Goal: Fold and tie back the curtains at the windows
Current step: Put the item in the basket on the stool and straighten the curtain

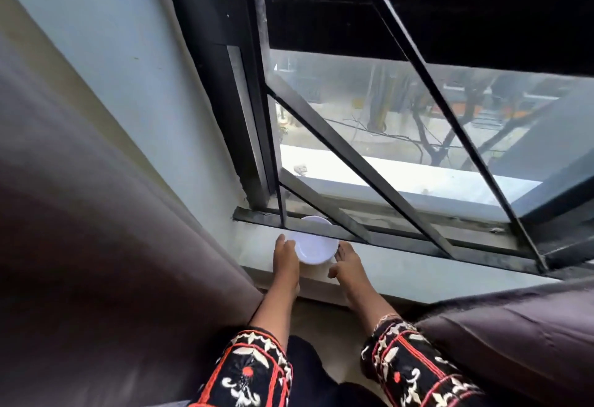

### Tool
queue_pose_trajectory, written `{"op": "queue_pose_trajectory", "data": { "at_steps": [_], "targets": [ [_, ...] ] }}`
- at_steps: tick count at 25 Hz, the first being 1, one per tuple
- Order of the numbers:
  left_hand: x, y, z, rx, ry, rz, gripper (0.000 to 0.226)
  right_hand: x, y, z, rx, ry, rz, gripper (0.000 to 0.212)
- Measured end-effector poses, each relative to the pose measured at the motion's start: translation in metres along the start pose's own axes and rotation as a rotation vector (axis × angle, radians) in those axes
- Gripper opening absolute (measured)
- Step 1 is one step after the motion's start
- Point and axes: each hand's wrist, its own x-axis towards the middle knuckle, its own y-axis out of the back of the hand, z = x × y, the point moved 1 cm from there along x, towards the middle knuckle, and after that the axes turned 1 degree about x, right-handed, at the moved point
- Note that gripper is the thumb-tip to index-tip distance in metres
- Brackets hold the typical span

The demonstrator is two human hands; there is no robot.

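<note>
A small white bowl (313, 247) sits on the pale window sill (418, 270), partly under the black window grille. My left hand (286, 260) holds its left rim and my right hand (345, 263) holds its right rim, fingers curved round it. A dark brown curtain (80, 230) hangs at the left, drawn aside. Another dark brown curtain (514, 339) bunches at the lower right beside my right sleeve.
A black metal grille (353, 156) with slanted bars covers the window glass just behind the bowl. The pale blue wall (144, 69) runs between the left curtain and the window frame. My patterned black, red and white sleeves fill the bottom middle.
</note>
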Motion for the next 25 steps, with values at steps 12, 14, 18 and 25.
{"op": "queue_pose_trajectory", "data": {
  "at_steps": [12, 14, 18, 25],
  "targets": [
    [-0.099, 0.032, 0.002, -0.192, 0.158, -0.075, 0.048, -0.118, 0.003, -0.031, 0.081, -0.111, 0.047, 0.037],
    [-0.13, 0.039, 0.022, -0.193, 0.147, -0.083, 0.045, -0.146, 0.006, -0.052, 0.087, -0.108, 0.067, 0.051],
    [-0.186, 0.049, 0.073, -0.176, 0.092, -0.112, 0.056, -0.191, 0.017, -0.107, 0.054, -0.069, 0.107, 0.038],
    [-0.277, 0.06, 0.159, -0.083, -0.115, -0.216, 0.046, -0.271, 0.033, -0.19, 0.142, 0.061, 0.136, 0.051]
  ]
}}
